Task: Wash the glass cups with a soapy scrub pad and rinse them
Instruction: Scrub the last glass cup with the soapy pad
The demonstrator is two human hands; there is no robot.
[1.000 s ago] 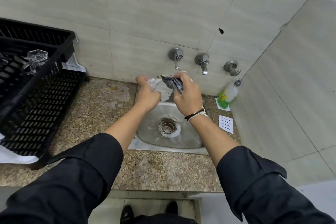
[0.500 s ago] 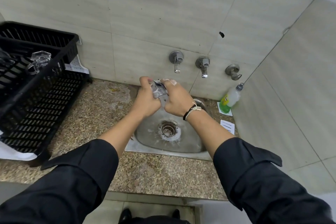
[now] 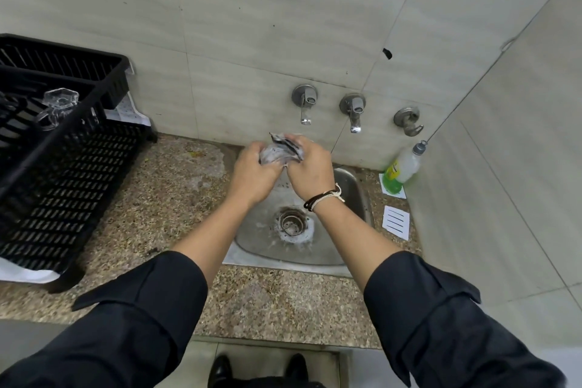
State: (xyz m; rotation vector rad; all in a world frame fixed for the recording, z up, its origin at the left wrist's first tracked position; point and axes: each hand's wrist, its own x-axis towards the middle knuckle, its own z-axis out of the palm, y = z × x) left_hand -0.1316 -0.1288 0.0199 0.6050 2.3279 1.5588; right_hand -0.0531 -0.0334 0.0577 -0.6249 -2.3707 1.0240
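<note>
Over the back of the steel sink (image 3: 354,189), my left hand (image 3: 252,175) grips a clear glass cup (image 3: 267,157), mostly hidden by my fingers. My right hand (image 3: 310,173) holds a crumpled grey scrub pad (image 3: 286,144) pressed against the cup's top. The two hands touch each other. A second glass cup (image 3: 58,107) lies upside down in the black dish rack (image 3: 63,186) at the left.
Two taps (image 3: 305,104) (image 3: 354,112) and a hook (image 3: 409,121) stick out of the tiled wall behind the sink. A bottle of green dish soap (image 3: 404,168) leans in the right corner. The drain (image 3: 291,224) is wet. Speckled stone counter (image 3: 176,198) surrounds the sink.
My hands have come together and dropped slightly under the left tap. The scrub pad went from held beside the cup to pressed onto it.
</note>
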